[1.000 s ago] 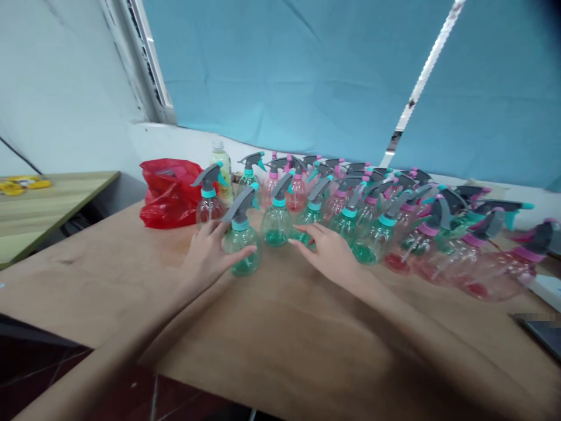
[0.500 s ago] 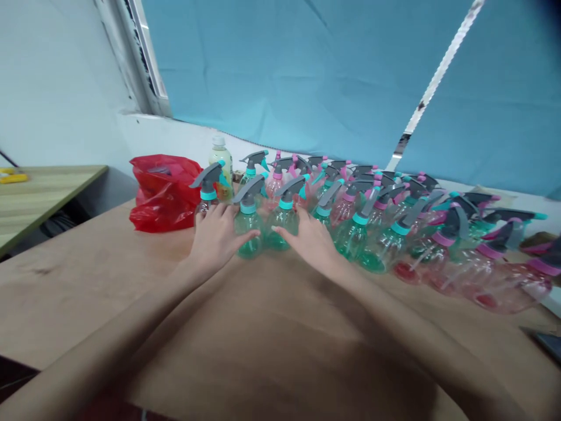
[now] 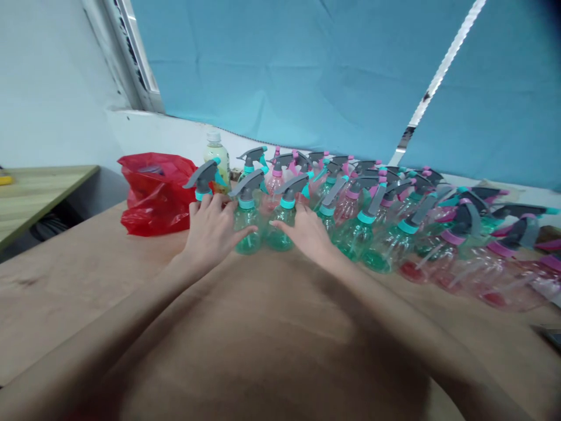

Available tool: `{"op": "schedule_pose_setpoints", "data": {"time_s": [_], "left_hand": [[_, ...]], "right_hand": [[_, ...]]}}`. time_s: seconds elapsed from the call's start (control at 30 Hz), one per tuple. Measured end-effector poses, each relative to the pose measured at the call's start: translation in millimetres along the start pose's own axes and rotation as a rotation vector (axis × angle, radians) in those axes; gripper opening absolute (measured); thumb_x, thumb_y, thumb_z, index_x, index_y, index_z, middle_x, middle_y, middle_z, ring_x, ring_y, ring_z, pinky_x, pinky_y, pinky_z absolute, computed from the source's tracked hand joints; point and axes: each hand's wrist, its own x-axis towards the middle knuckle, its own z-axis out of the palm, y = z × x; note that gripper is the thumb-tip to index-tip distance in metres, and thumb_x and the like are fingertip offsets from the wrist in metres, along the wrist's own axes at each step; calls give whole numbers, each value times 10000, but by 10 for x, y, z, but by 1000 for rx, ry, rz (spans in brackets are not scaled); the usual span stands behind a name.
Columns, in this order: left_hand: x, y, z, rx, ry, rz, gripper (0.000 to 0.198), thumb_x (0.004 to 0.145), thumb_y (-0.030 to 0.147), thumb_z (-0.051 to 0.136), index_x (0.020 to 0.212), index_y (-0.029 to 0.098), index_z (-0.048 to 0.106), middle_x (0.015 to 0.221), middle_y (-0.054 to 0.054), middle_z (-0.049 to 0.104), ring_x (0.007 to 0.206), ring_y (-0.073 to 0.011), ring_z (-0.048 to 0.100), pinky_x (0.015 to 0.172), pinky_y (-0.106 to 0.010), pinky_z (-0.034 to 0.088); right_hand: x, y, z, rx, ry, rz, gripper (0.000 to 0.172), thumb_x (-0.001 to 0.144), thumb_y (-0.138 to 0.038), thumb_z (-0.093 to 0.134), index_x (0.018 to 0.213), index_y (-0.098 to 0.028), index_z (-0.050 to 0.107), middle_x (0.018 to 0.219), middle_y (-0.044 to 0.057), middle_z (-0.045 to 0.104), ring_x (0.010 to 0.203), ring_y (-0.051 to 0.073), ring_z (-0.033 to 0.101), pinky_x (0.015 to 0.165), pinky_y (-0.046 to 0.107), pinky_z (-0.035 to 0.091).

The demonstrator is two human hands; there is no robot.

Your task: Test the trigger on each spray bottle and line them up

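- Left hand (image 3: pixel 209 229) curved at the left side of a green spray bottle (image 3: pixel 246 221), thumb across its front; gripping or not, cannot tell.
- Right hand (image 3: pixel 312 233), apart from it, likewise at a second green bottle (image 3: pixel 280 238); grip unclear.
- Both bottles upright, side by side on brown table (image 3: pixel 263 327).
- Red bag (image 3: pixel 155 202) leftward; pink and green sprayers (image 3: pixel 380 257) crowded rightward.
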Motion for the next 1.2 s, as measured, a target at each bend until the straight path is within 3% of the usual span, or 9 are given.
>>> {"op": "schedule_pose_setpoints", "data": {"time_s": [0.3,0.5,0.67,0.8,0.9,1.0,1.2], "left_hand": [[11,-22,42,-21,22,-21,455,815,575,531,1010,174,625,1026,-159,617,974,-355,522,788,-477,409],[-18,19,10,-72,30,-61,493,814,552,551,1134,179,592,1056,-162,609,1017,-371,507,809,-482,403],[-232,60,-148,-149,49,-117,547,849,550,496,1237,165,529,1165,-166,563,1068,-379,492,853,-503,392],[-448,108,-266,-337,70,-69,538,852,553,494,1214,158,545,1094,-134,576,1055,-310,525,914,-436,415],[-524,221,-360,-576,-20,1,576,808,565,554,1233,178,519,1130,-108,556,1039,-257,554,914,-385,448],[-504,406,-473,-743,-150,38,644,761,560,610,1283,221,447,1228,-93,532,1090,-260,545,936,-423,447],[-370,833,-647,-1086,-236,51,649,742,412,674,1317,245,425,1222,-82,598,1070,-255,588,911,-422,485]], "right_hand": [[-41,-24,-148,-74,-97,-35,780,801,-530,588,1345,-10,384,1095,253,618,1007,373,600,753,444,484],[-172,-63,-239,-116,-115,-101,737,812,-560,558,1309,-30,433,1077,248,632,918,371,636,707,459,492],[-348,-38,-299,-159,-131,-160,735,815,-599,526,1267,-22,463,1112,252,615,900,371,644,692,456,502],[-544,-5,-352,-120,-132,-246,737,834,-592,495,1304,-28,435,1238,247,553,986,372,618,745,463,511],[-698,12,-403,-58,-132,-300,732,845,-554,490,1347,-32,385,1278,225,529,1050,361,585,783,459,514],[-844,26,-468,-14,-162,-325,656,843,-509,490,1322,-67,425,1305,202,501,1003,337,607,766,457,526],[-1125,74,-600,69,-164,-436,565,822,-578,498,1212,-172,543,1270,139,525,996,286,611,751,407,539]]}}
